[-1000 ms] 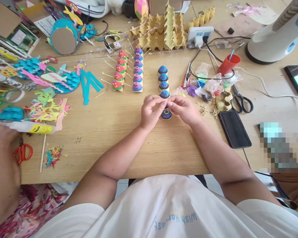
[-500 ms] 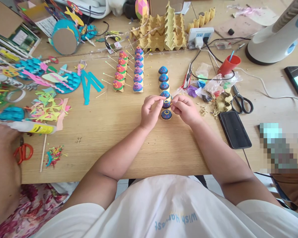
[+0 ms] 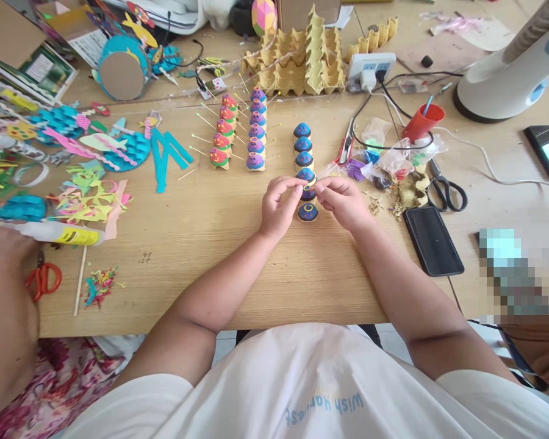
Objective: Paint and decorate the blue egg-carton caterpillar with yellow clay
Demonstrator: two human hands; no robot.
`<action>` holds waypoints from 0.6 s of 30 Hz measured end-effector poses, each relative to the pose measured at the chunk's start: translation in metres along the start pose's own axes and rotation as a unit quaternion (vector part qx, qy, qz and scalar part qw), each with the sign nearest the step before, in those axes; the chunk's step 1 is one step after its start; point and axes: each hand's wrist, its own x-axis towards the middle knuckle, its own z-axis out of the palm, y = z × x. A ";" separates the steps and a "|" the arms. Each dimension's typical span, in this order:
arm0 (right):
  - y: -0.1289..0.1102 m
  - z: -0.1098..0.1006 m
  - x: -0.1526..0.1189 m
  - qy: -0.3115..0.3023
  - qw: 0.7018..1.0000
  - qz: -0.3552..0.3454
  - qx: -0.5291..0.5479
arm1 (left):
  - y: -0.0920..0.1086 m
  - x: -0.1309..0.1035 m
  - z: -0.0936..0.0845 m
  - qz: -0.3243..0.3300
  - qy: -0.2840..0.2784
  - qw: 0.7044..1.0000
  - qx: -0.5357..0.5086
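Observation:
A row of egg-carton cups with blue and dark clay domes [image 3: 304, 144] runs away from me. Over the second cup from my end, a thin yellow clay strand [image 3: 308, 188] shows between my fingertips. My left hand [image 3: 279, 204] pinches at its left side, thumb and forefinger together. From the right, my right hand [image 3: 341, 200] pinches at the strand's other side. The fingers partly hide that cup and the strand's ends. The nearest blue dome [image 3: 308, 211] bears a yellow ring and small red spots.
Two more decorated rows stand left: purple domes [image 3: 256, 129] and red-green domes [image 3: 223, 134] with pins sticking out. Right lie clay bags [image 3: 393, 155], black scissors [image 3: 446, 189], a phone [image 3: 432, 241] and a red cup [image 3: 423, 122]. Another person's arm [image 3: 9, 299] is at far left.
Both hands stay over the same cup, still pinching. The right fingertips have shifted slightly, and the yellow strand now shows more between the hands. The view has moved a little.

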 end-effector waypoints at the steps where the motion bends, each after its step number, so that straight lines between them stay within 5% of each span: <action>1: 0.000 0.000 0.000 0.000 1.000 0.001 0.002 | 0.000 0.000 0.000 0.000 0.000 1.000 -0.002; 18: -0.002 0.001 0.000 -0.004 1.000 -0.002 -0.003 | -0.002 -0.001 0.000 -0.004 -0.005 1.000 -0.001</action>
